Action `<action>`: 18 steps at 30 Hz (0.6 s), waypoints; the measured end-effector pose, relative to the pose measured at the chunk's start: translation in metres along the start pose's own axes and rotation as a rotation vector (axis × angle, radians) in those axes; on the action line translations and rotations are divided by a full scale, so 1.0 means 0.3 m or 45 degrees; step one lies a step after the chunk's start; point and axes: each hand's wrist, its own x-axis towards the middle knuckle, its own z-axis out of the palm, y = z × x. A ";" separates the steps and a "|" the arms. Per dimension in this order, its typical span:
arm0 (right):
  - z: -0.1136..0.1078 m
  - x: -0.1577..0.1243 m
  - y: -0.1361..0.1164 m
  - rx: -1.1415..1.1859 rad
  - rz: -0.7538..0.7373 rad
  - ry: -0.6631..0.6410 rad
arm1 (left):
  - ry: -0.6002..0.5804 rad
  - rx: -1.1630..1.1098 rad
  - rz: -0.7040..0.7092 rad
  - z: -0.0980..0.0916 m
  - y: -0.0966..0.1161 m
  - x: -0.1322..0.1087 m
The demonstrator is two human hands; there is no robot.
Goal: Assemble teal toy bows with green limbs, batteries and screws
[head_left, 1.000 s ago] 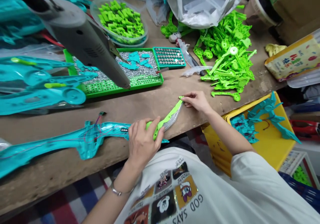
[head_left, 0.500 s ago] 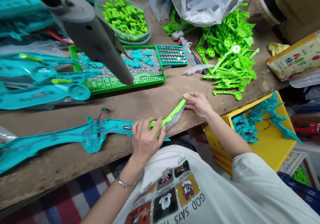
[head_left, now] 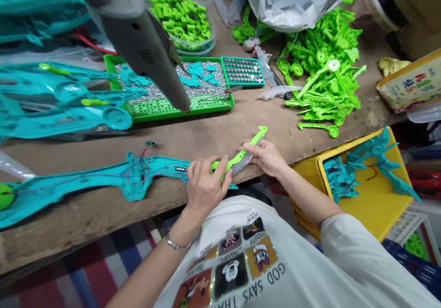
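Left hand [head_left: 206, 179] gripping near end of green strip [head_left: 237, 158], thumb and fingers closed round it, over the right end of the long teal shell [head_left: 138, 169]; exact contact under the palm hidden, can't tell. Right hand [head_left: 268, 157] pinching same strip further along, thumb on top, fingers beneath; strip's hooked tip sticks out past that hand, away from body. Clear piece [head_left: 242, 163] lies along strip's near side, between the hands. Shell runs out leftward from left hand, flat on workbench [head_left: 210, 136], thin wires along it. Beyond left hand, up and left: green tray [head_left: 179, 111] with small metal bits and teal pieces, grey power tool [head_left: 148, 46] hanging over it. Beyond right hand: heap of green parts [head_left: 327, 76]. Right of right hand, past forearm: yellow bin [head_left: 386, 209] holding teal parts.
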 end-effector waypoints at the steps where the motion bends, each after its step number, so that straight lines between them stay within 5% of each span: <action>1: 0.011 -0.007 0.014 0.010 0.024 -0.014 | -0.001 -0.008 -0.005 -0.005 0.002 0.000; 5: 0.038 -0.021 0.052 0.034 -0.002 0.021 | -0.112 -0.217 -0.060 -0.085 0.000 0.037; 9: 0.048 -0.028 0.050 -0.018 -0.068 0.039 | -0.324 -0.391 -0.180 -0.197 -0.057 0.175; 15: 0.064 -0.058 0.040 -0.112 -0.154 0.066 | -1.405 -0.745 -0.036 -0.189 -0.164 0.401; 18: 0.065 -0.064 0.044 -0.141 -0.208 0.079 | -1.569 -0.791 0.046 -0.157 -0.167 0.431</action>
